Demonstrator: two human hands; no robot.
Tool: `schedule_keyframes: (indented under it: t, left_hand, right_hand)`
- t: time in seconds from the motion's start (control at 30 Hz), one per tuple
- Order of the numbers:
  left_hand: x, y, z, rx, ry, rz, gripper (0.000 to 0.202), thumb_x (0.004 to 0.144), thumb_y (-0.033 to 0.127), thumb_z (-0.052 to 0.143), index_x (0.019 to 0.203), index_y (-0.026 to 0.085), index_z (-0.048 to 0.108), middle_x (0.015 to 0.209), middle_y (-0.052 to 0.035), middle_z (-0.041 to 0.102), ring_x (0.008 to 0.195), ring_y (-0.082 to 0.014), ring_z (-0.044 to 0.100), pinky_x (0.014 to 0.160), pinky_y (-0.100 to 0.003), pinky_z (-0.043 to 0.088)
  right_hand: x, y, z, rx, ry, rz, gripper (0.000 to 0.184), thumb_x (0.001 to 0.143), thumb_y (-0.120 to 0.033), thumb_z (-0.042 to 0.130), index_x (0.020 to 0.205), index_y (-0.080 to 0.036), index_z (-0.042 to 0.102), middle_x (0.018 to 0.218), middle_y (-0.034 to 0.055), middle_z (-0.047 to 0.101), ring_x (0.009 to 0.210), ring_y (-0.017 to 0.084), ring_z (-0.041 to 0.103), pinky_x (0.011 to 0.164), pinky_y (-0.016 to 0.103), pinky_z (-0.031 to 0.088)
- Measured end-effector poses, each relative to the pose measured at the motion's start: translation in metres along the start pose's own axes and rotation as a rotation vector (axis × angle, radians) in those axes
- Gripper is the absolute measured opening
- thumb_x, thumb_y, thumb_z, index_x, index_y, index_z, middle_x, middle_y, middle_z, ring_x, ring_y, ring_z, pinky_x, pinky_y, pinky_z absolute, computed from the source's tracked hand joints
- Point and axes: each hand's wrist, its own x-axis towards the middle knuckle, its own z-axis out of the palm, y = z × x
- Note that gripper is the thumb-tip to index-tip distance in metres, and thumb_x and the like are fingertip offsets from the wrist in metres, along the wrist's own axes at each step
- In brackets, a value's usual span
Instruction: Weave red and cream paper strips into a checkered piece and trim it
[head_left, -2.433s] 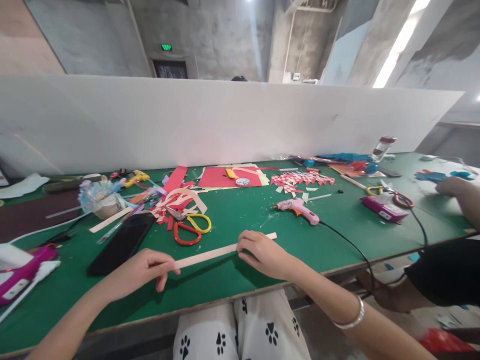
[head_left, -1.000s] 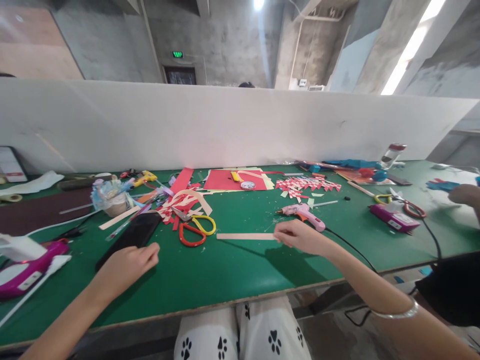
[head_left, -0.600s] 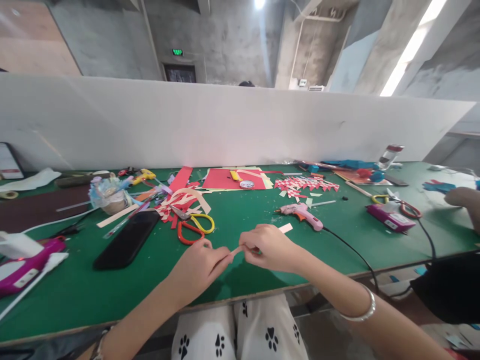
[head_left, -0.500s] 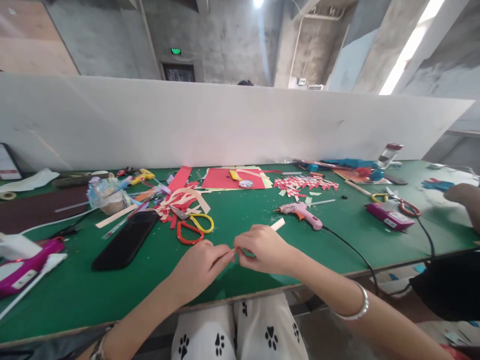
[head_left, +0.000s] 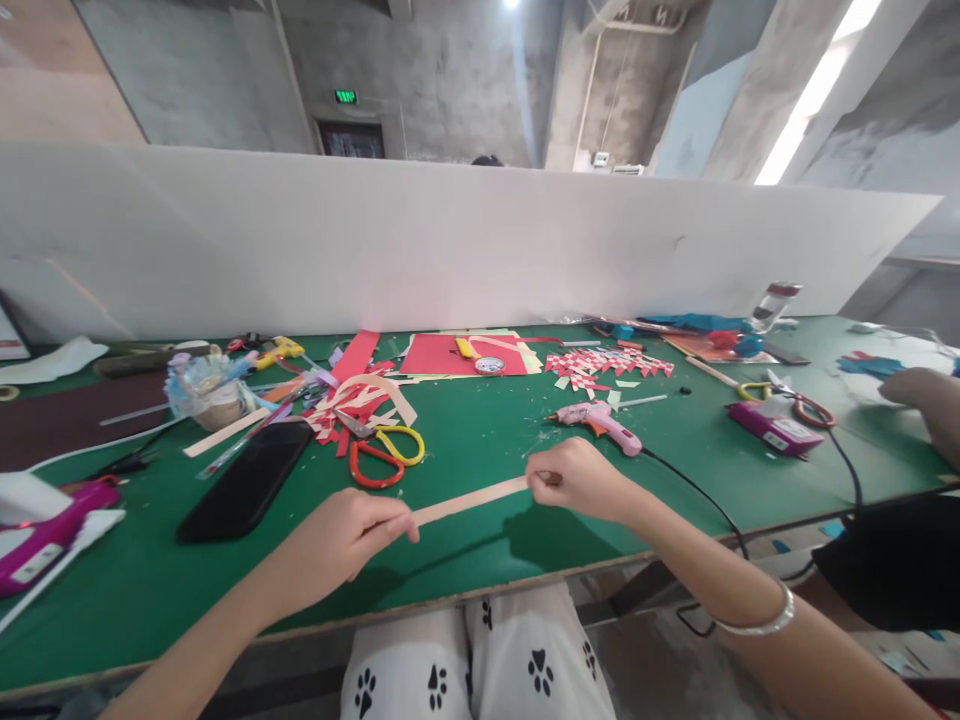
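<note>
A pale peach paper strip (head_left: pixel 471 500) is stretched between my two hands, just above the green table (head_left: pixel 465 440). My left hand (head_left: pixel 341 540) pinches its lower left end between thumb and fingers. At the upper right end, my right hand (head_left: pixel 581 478) is closed around the strip in a loose fist. Scissors (head_left: pixel 382 450) with a red and a yellow handle loop lie beyond my left hand. Just past my right hand rests a pink glue gun (head_left: pixel 598 420), its cord running to the right.
A black phone (head_left: pixel 244 482) and a heap of red and peach strips (head_left: pixel 360 405) lie on the left. Red paper sheets (head_left: pixel 427 355) and red-white woven pieces (head_left: pixel 611 365) are farther back. A white partition (head_left: pixel 465 250) stands behind. Another person's hand (head_left: pixel 922 390) is at the right.
My hands have moved apart, the left toward the lower left and the right toward the right. The strip between them now shows at length and looks taut.
</note>
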Motion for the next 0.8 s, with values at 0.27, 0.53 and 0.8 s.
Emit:
schedule_keyframes:
  t: [0.27,0.53,0.8]
  left_hand:
    - [-0.003,0.003,-0.015,0.033,-0.04,-0.091,0.041,0.087,0.046,0.036,0.075,0.022,0.067,0.041,0.0073,0.039,0.036,-0.0076,0.04,0.043,-0.018,0.03]
    - [0.011,0.008,-0.015,-0.033,-0.129,-0.004,0.041,0.089,0.046,0.035,0.084,0.021,0.066,0.054,0.0031,0.06,0.047,-0.0107,0.056,0.051,-0.019,0.041]
    - [0.014,0.021,0.002,0.363,0.126,0.289,0.03,0.091,0.029,0.033,0.086,0.021,0.061,0.077,0.0003,0.066,0.067,-0.0136,0.06,0.058,-0.022,0.038]
  right_hand:
    - [-0.013,0.042,-0.017,-0.065,0.176,0.157,0.019,0.073,-0.017,0.043,0.061,-0.018,0.058,0.053,-0.0006,0.054,0.049,0.011,0.045,0.053,0.022,0.032]
    - [0.007,-0.029,-0.009,-0.042,-0.095,-0.195,0.022,0.09,-0.029,0.041,0.089,-0.019,0.061,0.084,0.0049,0.064,0.073,0.015,0.056,0.065,0.025,0.035]
    - [0.02,-0.055,0.003,-0.083,-0.277,-0.133,0.029,0.092,-0.034,0.039,0.08,-0.019,0.061,0.059,-0.0001,0.055,0.048,0.009,0.041,0.048,0.023,0.018]
